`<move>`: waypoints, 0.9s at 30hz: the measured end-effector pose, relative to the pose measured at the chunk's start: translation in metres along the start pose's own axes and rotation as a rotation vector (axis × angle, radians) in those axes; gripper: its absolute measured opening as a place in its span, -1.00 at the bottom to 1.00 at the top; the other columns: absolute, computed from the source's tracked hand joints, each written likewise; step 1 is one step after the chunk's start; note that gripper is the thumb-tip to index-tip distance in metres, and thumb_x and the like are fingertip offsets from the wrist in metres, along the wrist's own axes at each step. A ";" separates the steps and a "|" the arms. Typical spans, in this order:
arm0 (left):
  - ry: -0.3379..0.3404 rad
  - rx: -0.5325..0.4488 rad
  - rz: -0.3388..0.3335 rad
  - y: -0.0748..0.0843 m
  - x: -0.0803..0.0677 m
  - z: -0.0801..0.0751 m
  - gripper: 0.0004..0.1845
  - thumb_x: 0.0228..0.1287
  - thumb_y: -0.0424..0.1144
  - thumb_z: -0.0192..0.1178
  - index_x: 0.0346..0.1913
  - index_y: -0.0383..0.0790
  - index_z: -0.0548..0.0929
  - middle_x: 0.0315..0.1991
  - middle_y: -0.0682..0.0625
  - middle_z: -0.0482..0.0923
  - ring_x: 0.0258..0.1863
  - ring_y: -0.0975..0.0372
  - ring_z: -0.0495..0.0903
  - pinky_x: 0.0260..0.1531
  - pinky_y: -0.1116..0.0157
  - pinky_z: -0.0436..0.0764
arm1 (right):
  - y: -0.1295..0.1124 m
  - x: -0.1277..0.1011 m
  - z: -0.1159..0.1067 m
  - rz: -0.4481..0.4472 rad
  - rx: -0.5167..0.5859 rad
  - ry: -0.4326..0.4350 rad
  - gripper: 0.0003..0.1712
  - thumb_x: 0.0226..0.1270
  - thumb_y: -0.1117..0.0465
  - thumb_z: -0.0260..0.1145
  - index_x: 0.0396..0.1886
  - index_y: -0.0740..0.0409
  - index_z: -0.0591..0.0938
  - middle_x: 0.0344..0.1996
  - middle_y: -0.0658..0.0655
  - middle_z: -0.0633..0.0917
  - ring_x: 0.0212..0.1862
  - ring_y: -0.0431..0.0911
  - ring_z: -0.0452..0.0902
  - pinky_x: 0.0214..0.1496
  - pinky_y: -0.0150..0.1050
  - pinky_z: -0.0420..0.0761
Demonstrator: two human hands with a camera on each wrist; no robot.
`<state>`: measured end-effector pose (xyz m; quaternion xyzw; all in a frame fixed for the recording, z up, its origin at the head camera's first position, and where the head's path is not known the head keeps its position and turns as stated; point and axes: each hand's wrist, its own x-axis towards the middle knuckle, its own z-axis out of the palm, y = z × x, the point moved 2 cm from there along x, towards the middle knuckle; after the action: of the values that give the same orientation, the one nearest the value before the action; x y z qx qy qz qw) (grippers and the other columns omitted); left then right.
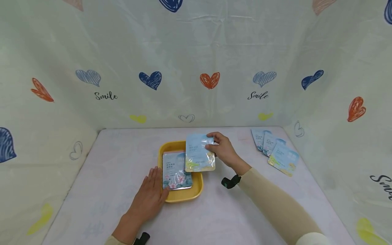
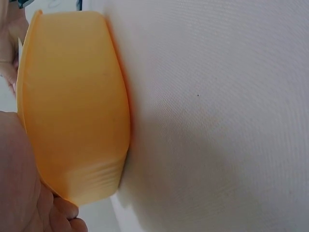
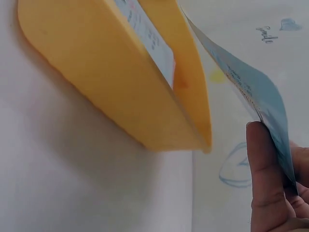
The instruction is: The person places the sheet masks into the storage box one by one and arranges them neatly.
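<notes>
While right fingers (image 1: 211, 144) pinch one sachet (image 1: 199, 153), another lies in one tray (image 1: 183, 196); three lie aside (image 1: 277, 151); left hand (image 1: 150, 195) flat.

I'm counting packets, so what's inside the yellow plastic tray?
One flat light-blue foil packet lies inside the yellow plastic tray. Anything beneath it is hidden. The right hand holds another packet above the rim.

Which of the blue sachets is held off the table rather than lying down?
The sachet pinched by the right hand over the yellow tray. Another lies flat inside the tray, and three more lie fanned at the table's right edge.
</notes>
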<state>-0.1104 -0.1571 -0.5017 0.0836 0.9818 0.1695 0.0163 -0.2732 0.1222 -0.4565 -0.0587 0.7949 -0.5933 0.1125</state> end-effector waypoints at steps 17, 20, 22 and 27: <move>0.038 0.045 0.034 -0.001 0.002 0.002 -0.14 0.63 0.03 0.08 0.63 -0.54 0.05 0.64 -0.44 0.06 0.66 -0.25 0.05 0.56 -0.26 0.19 | -0.003 0.007 0.056 -0.044 0.007 -0.094 -0.55 0.47 0.34 0.39 0.29 0.14 0.56 0.06 0.25 0.73 -0.19 -0.06 0.71 -0.25 -0.26 0.77; 0.039 0.045 0.036 -0.001 0.002 0.002 -0.15 0.64 0.03 0.08 0.63 -0.54 0.06 0.64 -0.44 0.06 0.66 -0.25 0.05 0.57 -0.26 0.19 | -0.003 0.007 0.065 -0.047 -0.026 -0.102 -0.57 0.47 0.32 0.39 0.28 0.12 0.57 0.08 0.24 0.73 -0.17 -0.06 0.71 -0.17 -0.24 0.79; 0.035 0.050 0.033 -0.001 0.002 0.002 -0.15 0.64 0.03 0.07 0.63 -0.54 0.07 0.64 -0.44 0.07 0.66 -0.25 0.05 0.57 -0.26 0.19 | -0.004 0.007 0.071 -0.048 -0.046 -0.109 -0.57 0.47 0.31 0.39 0.27 0.13 0.57 0.10 0.24 0.74 -0.16 -0.06 0.72 -0.13 -0.22 0.80; 0.021 0.059 0.021 -0.001 0.003 0.001 -0.15 0.63 0.04 0.06 0.63 -0.53 0.08 0.64 -0.43 0.07 0.66 -0.24 0.04 0.58 -0.24 0.17 | -0.004 0.005 0.083 -0.045 -0.082 -0.125 -0.57 0.46 0.30 0.40 0.27 0.15 0.58 0.06 0.25 0.77 -0.21 -0.06 0.74 -0.17 -0.19 0.81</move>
<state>-0.1130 -0.1570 -0.5028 0.0928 0.9856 0.1415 0.0020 -0.2576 0.0430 -0.4757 -0.1183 0.8084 -0.5577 0.1460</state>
